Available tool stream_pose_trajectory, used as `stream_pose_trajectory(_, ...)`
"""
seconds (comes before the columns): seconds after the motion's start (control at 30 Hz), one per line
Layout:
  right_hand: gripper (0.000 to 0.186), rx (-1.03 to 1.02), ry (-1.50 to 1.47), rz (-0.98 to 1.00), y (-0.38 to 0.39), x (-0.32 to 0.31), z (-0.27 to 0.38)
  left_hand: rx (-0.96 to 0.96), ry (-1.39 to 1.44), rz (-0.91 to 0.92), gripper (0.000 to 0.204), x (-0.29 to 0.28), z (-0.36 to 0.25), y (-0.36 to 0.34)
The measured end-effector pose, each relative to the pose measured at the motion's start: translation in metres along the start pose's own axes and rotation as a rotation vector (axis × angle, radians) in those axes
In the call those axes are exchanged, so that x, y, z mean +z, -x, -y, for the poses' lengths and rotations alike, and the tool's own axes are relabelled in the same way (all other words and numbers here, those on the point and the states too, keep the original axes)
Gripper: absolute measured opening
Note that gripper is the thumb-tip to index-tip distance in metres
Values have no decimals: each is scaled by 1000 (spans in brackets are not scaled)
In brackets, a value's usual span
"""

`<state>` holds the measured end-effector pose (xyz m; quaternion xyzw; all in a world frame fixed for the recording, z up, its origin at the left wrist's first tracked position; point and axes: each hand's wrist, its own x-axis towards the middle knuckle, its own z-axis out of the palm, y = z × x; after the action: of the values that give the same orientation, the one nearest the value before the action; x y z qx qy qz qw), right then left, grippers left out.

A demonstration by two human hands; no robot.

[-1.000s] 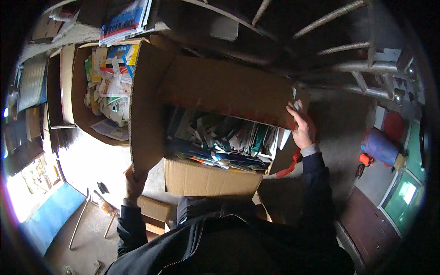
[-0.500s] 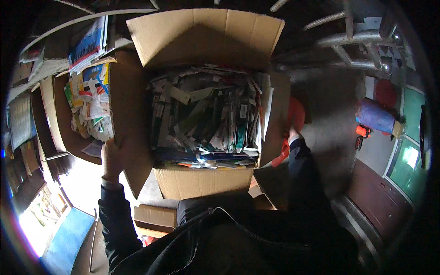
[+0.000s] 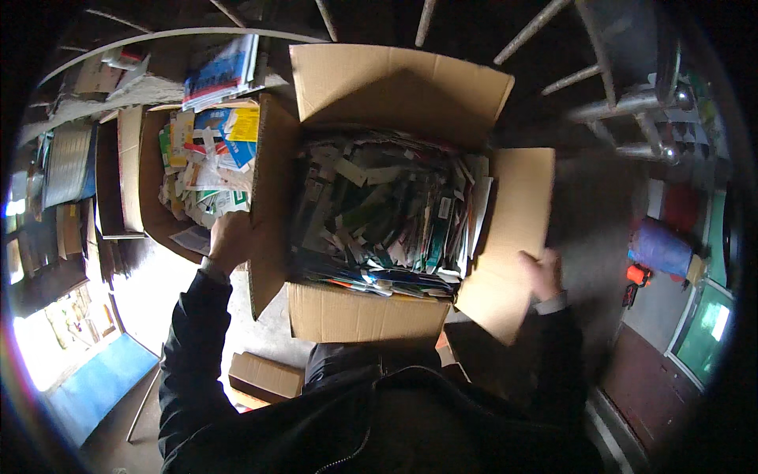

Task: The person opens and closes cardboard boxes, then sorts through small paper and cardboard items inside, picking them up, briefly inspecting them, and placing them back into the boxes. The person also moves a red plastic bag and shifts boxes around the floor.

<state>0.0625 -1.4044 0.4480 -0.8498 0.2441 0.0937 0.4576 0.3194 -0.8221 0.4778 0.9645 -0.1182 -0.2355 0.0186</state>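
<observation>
In the head view, the open carton [image 3: 371, 317] is centred, left hand [image 3: 230, 241] at nine o'clock, right hand [image 3: 546, 275] at four, both at flaps [image 3: 512, 217], whether clamped I cannot tell; hard tugging could tear cardboard, spilling papers [image 3: 387, 207].

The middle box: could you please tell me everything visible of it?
The box looks like brown cardboard, open on top, its four flaps spread outward. It is packed with jumbled flat scraps, likely paper and plastic. It stands before the person, right of another box. The left hand is at the left flap; the right hand touches the right flap.
</observation>
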Motion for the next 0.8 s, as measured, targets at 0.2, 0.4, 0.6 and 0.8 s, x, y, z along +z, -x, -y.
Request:
stream_pose_trajectory(0.2,23,-296,210,-284,-21,22,101,10,51,-76,56,-35,19,2)
stream_pose_trajectory(0.4,30,-213,694,-399,-139,52,117,38,-74,-187,45,-40,-19,-105)
stream_pose_trajectory(0.6,39,-177,434,-368,-159,52,95,-85,57,-195,49,-24,13,-98)
stream_pose_trajectory(0.8,45,-150,18,-225,-65,73,70,-54,702,-291,54,28,54,-2)
